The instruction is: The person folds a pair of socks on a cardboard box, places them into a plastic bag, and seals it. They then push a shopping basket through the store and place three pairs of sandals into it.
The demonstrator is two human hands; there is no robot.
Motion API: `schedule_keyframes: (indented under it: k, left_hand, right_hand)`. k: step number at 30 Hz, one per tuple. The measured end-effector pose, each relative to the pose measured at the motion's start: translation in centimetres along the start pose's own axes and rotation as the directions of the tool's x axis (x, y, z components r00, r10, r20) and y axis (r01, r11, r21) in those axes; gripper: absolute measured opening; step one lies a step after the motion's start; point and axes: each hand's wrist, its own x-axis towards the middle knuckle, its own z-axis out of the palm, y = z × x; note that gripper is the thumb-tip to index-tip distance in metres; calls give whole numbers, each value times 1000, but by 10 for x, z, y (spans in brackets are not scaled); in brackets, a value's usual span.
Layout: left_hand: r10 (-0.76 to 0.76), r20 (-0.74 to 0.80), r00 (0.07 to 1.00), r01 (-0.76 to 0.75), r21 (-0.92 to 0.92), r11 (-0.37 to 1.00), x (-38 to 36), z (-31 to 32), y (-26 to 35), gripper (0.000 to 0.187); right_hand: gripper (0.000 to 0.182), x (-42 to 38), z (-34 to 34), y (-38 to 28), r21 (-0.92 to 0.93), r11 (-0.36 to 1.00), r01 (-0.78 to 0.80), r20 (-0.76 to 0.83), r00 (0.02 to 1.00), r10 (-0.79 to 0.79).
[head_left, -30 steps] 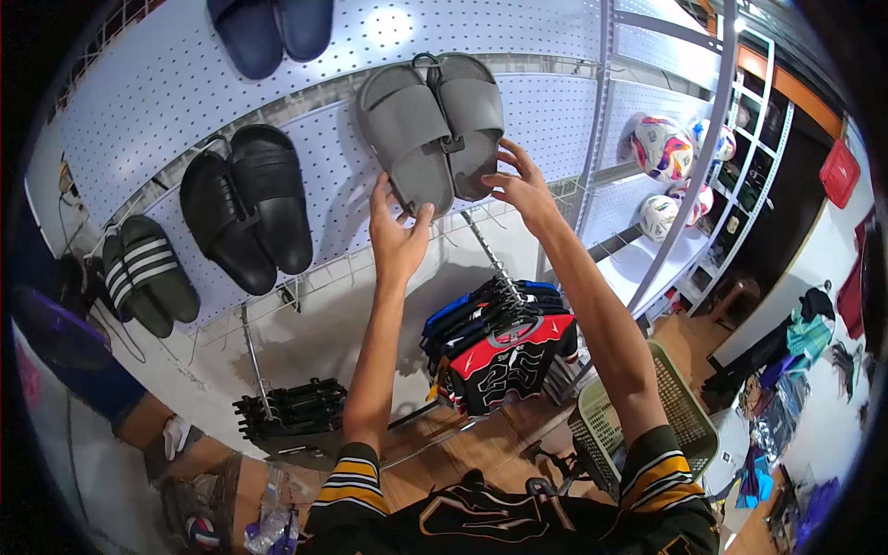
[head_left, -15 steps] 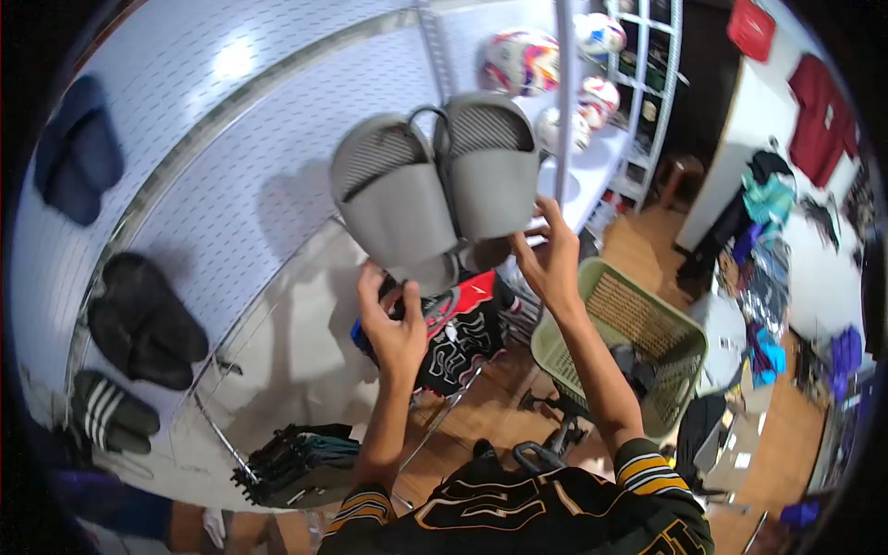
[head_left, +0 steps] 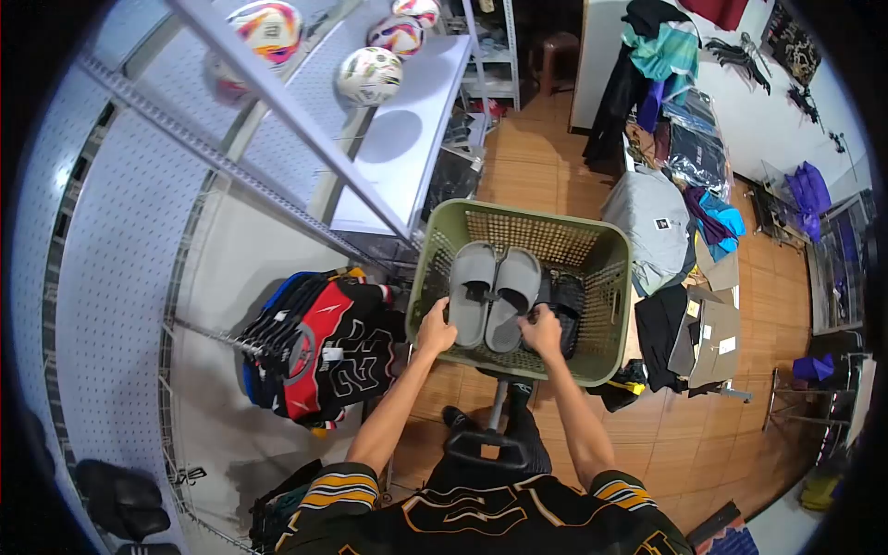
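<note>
A pair of gray slide sandals (head_left: 469, 308) is inside the green plastic basket (head_left: 427, 268), soles down and side by side, toe straps toward the far side. My left hand (head_left: 437, 328) is closed at the left sandal's outer edge, near the heel. At the right sandal's heel edge, my right hand (head_left: 541, 330) is closed on it, its fingertips partly hidden. Dark footwear (head_left: 568, 301) lies in the basket just right of the gray pair.
Left of the basket hang red-and-black jerseys (head_left: 342, 347) on a rack. A white shelf (head_left: 407, 125) with several balls stands beyond it. To the right, a table carries folded clothes (head_left: 647, 227) and cardboard (head_left: 714, 342). A black handle (head_left: 486, 449) is near my legs.
The gray slide sandals came down and to the right, from in front of the wall panel into the basket, with both hands. My view has turned toward the basket.
</note>
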Motion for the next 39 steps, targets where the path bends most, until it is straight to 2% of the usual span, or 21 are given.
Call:
schedule_keyframes:
  k: [1, 3, 6, 8, 11, 16, 19, 22, 25, 26, 27, 29, 31, 32, 33, 34, 35, 37, 39]
  left_hand:
    - [-42, 36, 998, 40, 34, 999, 14, 11, -3, 62]
    - [-136, 95, 986, 125, 108, 986, 47, 36, -28, 64]
    - [-295, 108, 949, 277, 151, 949, 74, 59, -47, 66]
    - [-394, 122, 911, 374, 163, 913, 88, 69, -56, 67]
    - [-435, 155, 887, 413, 157, 897, 110, 89, -82, 69]
    - [-488, 122, 864, 467, 165, 869, 128, 106, -86, 69]
    - [-485, 141, 863, 469, 131, 873, 141, 115, -102, 69]
    - [-470, 180, 864, 473, 31, 881, 142, 119, -111, 66]
    - [-427, 193, 883, 428, 40, 903, 131, 118, -107, 63]
    - [-393, 187, 900, 399, 7, 917, 124, 114, -107, 62]
    - [-314, 175, 933, 326, -48, 944, 115, 105, -101, 58]
    - [-194, 140, 971, 230, -313, 922, 92, 91, -97, 53]
    - [-73, 37, 997, 81, -444, 892, 55, 65, -74, 49]
    - [-37, 31, 999, 48, -498, 866, 32, 47, -62, 48]
    - [47, -31, 998, -56, -520, 852, 14, 42, -69, 48]
    - [56, -59, 997, -78, -508, 858, -10, 25, -63, 48]
    - [69, -86, 994, -103, -493, 864, -36, 8, -56, 47]
    - [32, -168, 985, -110, -478, 872, -89, -16, -61, 46]
    - [40, -231, 972, -159, -526, 835, -140, -30, -86, 45]
  right_hand:
    - [44, 13, 18, 19, -49, 999, -8, -15, 1000, 7]
    - [46, 33, 41, 36, -74, 990, -120, 58, 990, 125]
    - [52, 63, 75, 56, -138, 964, -227, 167, 954, 248]
    - [52, 75, 93, 67, -165, 952, -257, 182, 941, 285]
    - [53, 91, 105, 72, -211, 934, -288, 214, 919, 332]
    - [55, 110, 128, 91, -221, 922, -318, 222, 904, 365]
    - [60, 116, 149, 108, -191, 936, -296, 232, 913, 336]
    - [64, 118, 162, 119, -101, 919, -382, 295, 870, 394]
    - [66, 103, 162, 117, -115, 961, -252, 222, 937, 272]
    - [66, 99, 160, 115, -62, 976, -210, 216, 952, 219]
    - [65, 94, 156, 114, -32, 983, -181, 212, 960, 184]
    - [63, 83, 149, 110, 28, 994, -108, 212, 972, 100]
    - [55, 73, 144, 109, 79, 996, -35, 217, 976, 17]
    - [52, 68, 141, 107, 120, 993, -16, 227, 974, -12]
    - [48, 61, 138, 103, 161, 987, 0, 238, 970, -39]
    - [44, 52, 135, 97, 191, 978, 83, 209, 970, -123]
    - [42, 41, 135, 89, 267, 957, 111, 163, 974, -159]
    - [37, 10, 116, 45, 399, 911, 102, 176, 967, -186]
    - [33, -18, 112, 15, 466, 867, 178, 145, 951, -273]
